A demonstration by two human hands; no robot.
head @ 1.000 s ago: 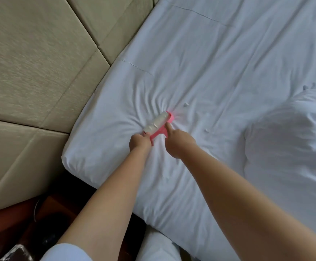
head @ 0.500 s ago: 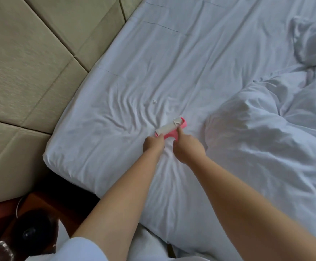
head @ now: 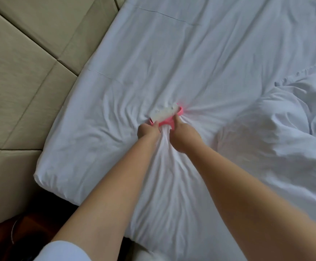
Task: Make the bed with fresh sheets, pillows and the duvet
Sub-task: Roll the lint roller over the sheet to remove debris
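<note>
**While both hands press a lint roller into the sheet, the bedding waits at the right**

While the person leans over the bed, both bare arms reach forward and meet at a pink-framed lint roller (head: 166, 114) lying on the white sheet (head: 172, 59). The left hand (head: 148, 129) has its fingers curled round the near, left end of the pink handle. The right hand (head: 183, 135) grips the right part of the frame, with one finger stretched forward along the pink edge toward its far end. The roller's pale sticky drum lies slantwise, its right end farther from the camera, and carries small flecks on its surface.

Creases in the sheet radiate from the spot where the roller is pushed down, fanning out to the left, right and back toward the person. The sheet covers the mattress up to its rounded near-left corner (head: 42, 176), and two thin fold lines cross the fabric farther up.

At the right lies a rumpled white duvet (head: 277, 132), bunched in soft heaps on top of the sheet, near the right hand but not touching it. Whether a pillow lies among those heaps cannot be told.

Beige padded headboard panels (head: 25, 59), divided by angled seams, fill the left side, just beside the mattress edge. Dark reddish wooden furniture (head: 1, 240) shows at the lower left corner, and a white sleeve (head: 63, 251) sits at the bottom edge.
</note>
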